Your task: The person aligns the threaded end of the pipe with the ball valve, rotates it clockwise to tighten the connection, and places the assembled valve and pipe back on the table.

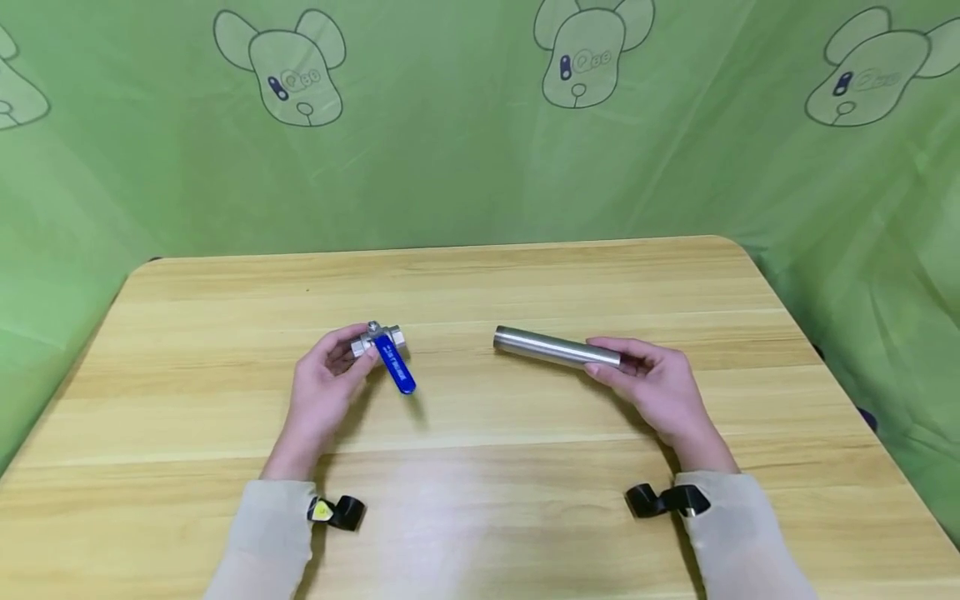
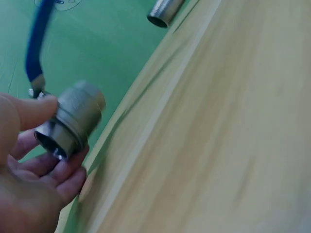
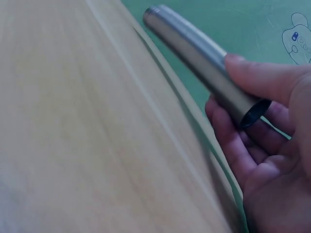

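In the head view my left hand (image 1: 324, 387) holds a metal ball valve (image 1: 397, 335) between thumb and fingers, above the table. Its blue lever handle (image 1: 395, 365) slants down to the right. The left wrist view shows the valve body (image 2: 77, 114) with a hollow end toward the palm. My right hand (image 1: 660, 387) pinches a steel pipe (image 1: 551, 347) near its right end. That pipe points left toward the valve, with a wide gap between the two. In the right wrist view the far end of the pipe (image 3: 154, 13) shows threads, and its near end is hollow.
The wooden table (image 1: 480, 517) stretches under both hands, its back edge near a green curtain (image 1: 450, 183) printed with cartoon mouse heads. A black strap-on camera mount (image 1: 347, 512) sits at the left cuff, and another mount (image 1: 645, 500) at the right cuff.
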A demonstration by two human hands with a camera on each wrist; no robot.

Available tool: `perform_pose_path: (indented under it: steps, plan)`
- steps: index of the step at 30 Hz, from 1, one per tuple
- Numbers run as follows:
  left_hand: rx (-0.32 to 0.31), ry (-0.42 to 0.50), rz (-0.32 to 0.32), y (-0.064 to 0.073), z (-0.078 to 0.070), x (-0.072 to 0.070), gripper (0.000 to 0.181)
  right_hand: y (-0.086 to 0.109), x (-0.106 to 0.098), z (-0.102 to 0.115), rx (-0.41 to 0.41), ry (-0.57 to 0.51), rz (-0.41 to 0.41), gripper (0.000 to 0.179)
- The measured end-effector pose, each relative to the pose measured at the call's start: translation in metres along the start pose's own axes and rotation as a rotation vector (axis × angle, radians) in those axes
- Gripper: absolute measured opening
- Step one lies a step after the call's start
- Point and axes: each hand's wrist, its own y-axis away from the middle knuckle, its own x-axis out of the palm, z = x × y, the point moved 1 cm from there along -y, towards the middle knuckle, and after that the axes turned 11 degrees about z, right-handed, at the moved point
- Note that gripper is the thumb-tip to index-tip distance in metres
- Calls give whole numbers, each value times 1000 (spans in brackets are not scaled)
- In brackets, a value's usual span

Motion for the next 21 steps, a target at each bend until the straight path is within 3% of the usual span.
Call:
perform_pose_path:
  steps: [8, 13, 21]
  plan:
    - [-28, 383, 99, 3, -3, 3, 53, -1, 2, 3, -98, -314, 33, 34]
    - [-21, 414, 141, 5, -3, 4, 56, -2, 6, 8, -139, -469, 66, 32]
    - [28, 423, 170, 5, -2, 7, 43, -4, 15, 15, -167, -590, 100, 35]
